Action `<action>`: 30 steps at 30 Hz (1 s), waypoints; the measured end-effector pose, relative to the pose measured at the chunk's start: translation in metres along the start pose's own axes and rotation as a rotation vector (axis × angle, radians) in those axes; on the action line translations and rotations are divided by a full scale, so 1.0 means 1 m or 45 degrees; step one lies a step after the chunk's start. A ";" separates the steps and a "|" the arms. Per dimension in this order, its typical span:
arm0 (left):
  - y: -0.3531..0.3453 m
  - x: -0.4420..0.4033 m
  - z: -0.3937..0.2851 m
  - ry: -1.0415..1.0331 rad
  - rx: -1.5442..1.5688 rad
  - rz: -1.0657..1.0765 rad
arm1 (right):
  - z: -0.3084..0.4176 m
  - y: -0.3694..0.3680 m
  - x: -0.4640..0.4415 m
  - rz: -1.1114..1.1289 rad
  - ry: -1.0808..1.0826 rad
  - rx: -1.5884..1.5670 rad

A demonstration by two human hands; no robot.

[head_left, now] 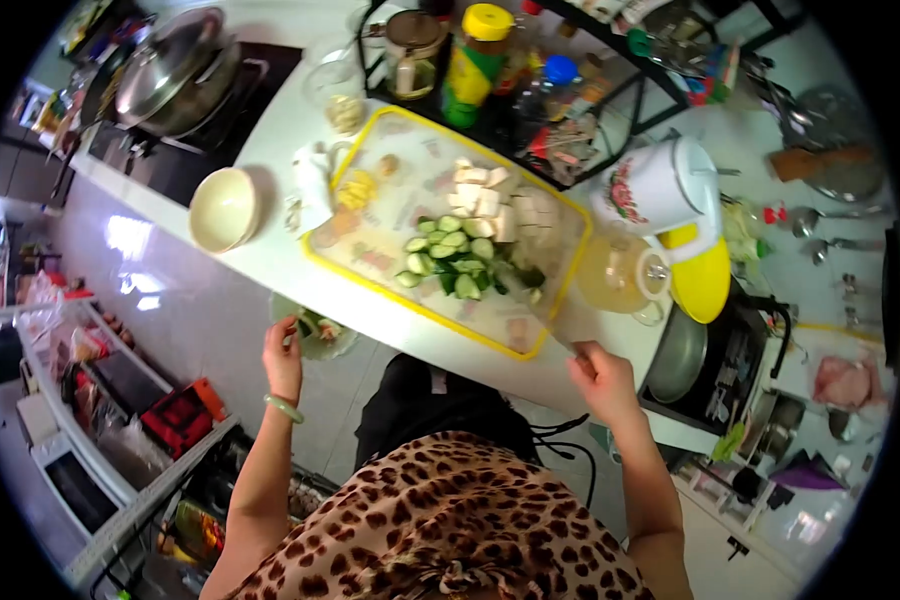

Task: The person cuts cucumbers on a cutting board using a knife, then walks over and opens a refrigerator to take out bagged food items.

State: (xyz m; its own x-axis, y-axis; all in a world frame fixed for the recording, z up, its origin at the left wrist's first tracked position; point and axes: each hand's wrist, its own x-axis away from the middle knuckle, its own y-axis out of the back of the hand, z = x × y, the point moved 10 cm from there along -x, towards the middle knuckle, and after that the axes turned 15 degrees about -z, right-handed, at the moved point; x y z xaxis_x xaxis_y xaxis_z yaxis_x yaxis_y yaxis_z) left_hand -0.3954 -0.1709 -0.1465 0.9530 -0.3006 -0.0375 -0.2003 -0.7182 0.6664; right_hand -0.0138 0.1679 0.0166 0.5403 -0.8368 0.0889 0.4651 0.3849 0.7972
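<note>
Smooth plstc board (370, 240), shiny mtl lid (173, 68)

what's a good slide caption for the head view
Right hand holding a grey-bladed knife beside green-skinned cucumber slices and white chunks on a yellow-rimmed rectangular cutting board.

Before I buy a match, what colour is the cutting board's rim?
The cutting board's rim is yellow, best in the head view.

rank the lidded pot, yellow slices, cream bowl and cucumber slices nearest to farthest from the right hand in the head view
From the right hand:
1. Cucumber slices: middle of the board, up and left of the hand
2. Yellow slices: board's left end
3. Cream bowl: left of the board
4. Lidded pot: upper left
</note>
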 end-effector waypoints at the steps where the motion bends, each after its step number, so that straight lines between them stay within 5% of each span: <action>1: -0.004 0.001 -0.003 0.004 0.021 0.023 | -0.009 0.001 0.008 0.040 0.046 0.104; 5: -0.018 0.013 -0.031 -0.248 0.053 0.047 | -0.041 0.008 0.050 -0.073 0.344 0.280; 12: -0.018 0.056 -0.057 -0.121 0.343 0.133 | -0.103 0.007 0.084 -0.190 0.363 0.384; 30: 0.100 0.209 -0.037 -0.129 0.078 -0.122 | -0.139 0.002 0.081 -0.399 0.633 0.190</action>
State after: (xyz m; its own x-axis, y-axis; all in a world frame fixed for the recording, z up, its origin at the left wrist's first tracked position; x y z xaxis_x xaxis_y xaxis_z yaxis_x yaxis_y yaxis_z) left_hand -0.2073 -0.2820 -0.0603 0.9411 -0.2888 -0.1758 -0.1264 -0.7827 0.6094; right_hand 0.1283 0.1552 -0.0574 0.6733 -0.6051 -0.4248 0.5709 0.0604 0.8188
